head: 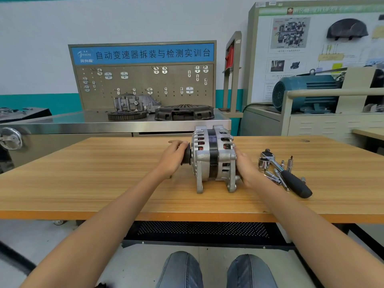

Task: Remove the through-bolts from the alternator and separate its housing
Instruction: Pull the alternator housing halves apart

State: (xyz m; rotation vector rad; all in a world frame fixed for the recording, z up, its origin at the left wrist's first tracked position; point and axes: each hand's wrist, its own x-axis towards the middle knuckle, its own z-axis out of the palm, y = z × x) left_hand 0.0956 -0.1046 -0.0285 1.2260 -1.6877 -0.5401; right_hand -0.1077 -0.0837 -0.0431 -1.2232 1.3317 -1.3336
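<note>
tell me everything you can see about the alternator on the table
The alternator stands on two lower mounting lugs on the wooden table, its shaft lying left to right. Two ribbed, silvery cast-metal housing halves clamp a dark middle band; copper windings show through the slots. A black grooved pulley sits on its left end. The left hand holds the pulley; the right hand rests against the right end. The housing is still closed.

Both hands (209,163) hold the alternator (213,157) on the table (104,183).

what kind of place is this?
Likely an automotive training workshop: a pegboard stand whose banner reads transmission disassembly and inspection training bench, a clutch pressure plate below it, and an alternator held on the wooden table.
</note>
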